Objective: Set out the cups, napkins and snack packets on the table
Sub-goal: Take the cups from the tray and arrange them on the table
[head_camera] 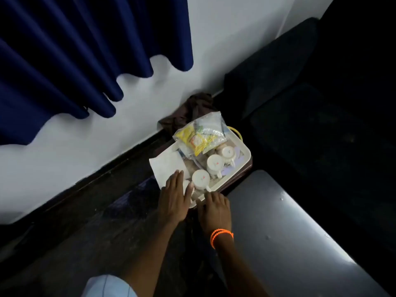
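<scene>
A cream plastic tray (246, 156) sits low by the wall. Three white cups stand upside down in it: the near cup (200, 179), the middle cup (215, 163) and the far cup (227, 152). White napkins (166, 166) lie at its left end. A clear bag of snack packets (201, 136) leans across the far part. My left hand (174, 197) lies flat, fingers spread, over the tray's near left corner and the napkins' edge. My right hand (215, 212), with an orange bead bracelet, rests at the tray's near rim beside the near cup. Neither hand visibly holds anything.
A grey table (285, 236) reaches in from the lower right. A dark sofa (300, 103) stands to the right of the tray. Crumpled brown cloth (192, 110) lies behind the tray against the white wall. Blue curtains (75, 50) hang at the upper left. The floor is dark.
</scene>
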The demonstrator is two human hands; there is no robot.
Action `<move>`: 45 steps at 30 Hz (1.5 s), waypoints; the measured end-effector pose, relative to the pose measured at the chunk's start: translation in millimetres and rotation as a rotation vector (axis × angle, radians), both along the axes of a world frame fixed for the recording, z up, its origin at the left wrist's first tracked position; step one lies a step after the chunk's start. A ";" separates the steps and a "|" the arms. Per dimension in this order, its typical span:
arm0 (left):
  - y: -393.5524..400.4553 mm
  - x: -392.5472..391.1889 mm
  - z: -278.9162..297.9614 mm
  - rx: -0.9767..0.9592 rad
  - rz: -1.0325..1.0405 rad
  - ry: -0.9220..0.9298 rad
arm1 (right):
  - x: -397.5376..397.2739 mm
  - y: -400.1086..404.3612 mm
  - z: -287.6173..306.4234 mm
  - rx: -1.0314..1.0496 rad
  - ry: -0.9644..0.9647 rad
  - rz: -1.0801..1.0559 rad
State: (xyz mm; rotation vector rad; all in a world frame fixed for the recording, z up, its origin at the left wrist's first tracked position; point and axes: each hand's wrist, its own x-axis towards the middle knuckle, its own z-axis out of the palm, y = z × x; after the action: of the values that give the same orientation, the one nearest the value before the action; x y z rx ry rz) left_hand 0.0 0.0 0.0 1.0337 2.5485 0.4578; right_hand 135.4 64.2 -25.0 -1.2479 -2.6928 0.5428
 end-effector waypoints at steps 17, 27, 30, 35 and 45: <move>10.3 -3.8 -21.7 0.147 0.500 -0.356 | -36.2 -10.3 -12.6 -1.120 0.553 -0.647; 5.0 75.8 -34.6 0.359 0.581 -1.011 | 74.4 17.7 -14.9 -1.463 0.949 -0.725; 22.3 103.2 -43.0 0.276 0.383 -1.125 | 121.1 30.0 -24.1 -1.274 0.882 -0.772; 55.2 166.2 -64.6 0.105 0.050 -1.175 | 194.0 40.0 -42.2 -0.987 0.648 -0.732; 92.3 307.7 -104.8 -0.149 -0.552 -1.088 | 317.0 -13.4 -73.2 -0.492 0.585 -1.134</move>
State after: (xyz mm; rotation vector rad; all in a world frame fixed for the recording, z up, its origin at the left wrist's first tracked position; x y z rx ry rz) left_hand 307.7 92.3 -104.8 0.9839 1.2670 0.4730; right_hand 452.4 50.9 -98.1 -2.0082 -1.1118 1.1229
